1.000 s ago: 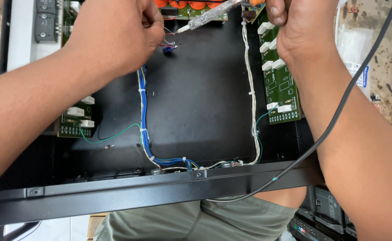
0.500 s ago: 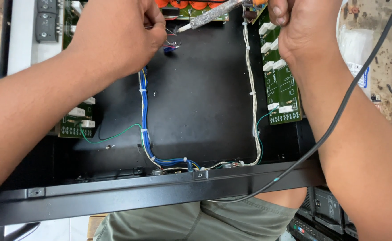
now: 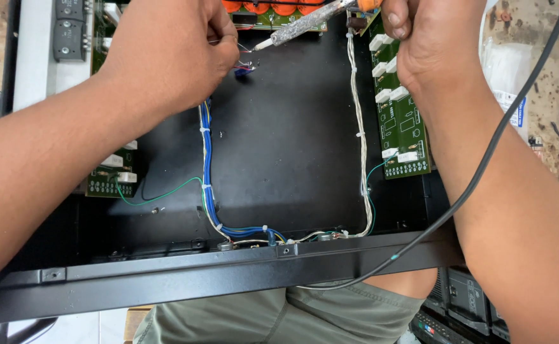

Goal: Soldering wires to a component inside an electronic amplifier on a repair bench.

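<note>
Currently, right hand [image 3: 435, 48] fingers grip the soldering iron [image 3: 302, 25]; left hand [image 3: 168, 57] fingers pinch thin wires [image 3: 246, 64] inside the black chassis [image 3: 292, 146].

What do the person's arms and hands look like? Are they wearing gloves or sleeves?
No gloves and no sleeves. The left hand and the right hand are bare, and so are both forearms as far as the picture shows. There is no watch, ring or bracelet in view. The fingers have short nails. Lower down, the person wears grey-green clothing.
</note>
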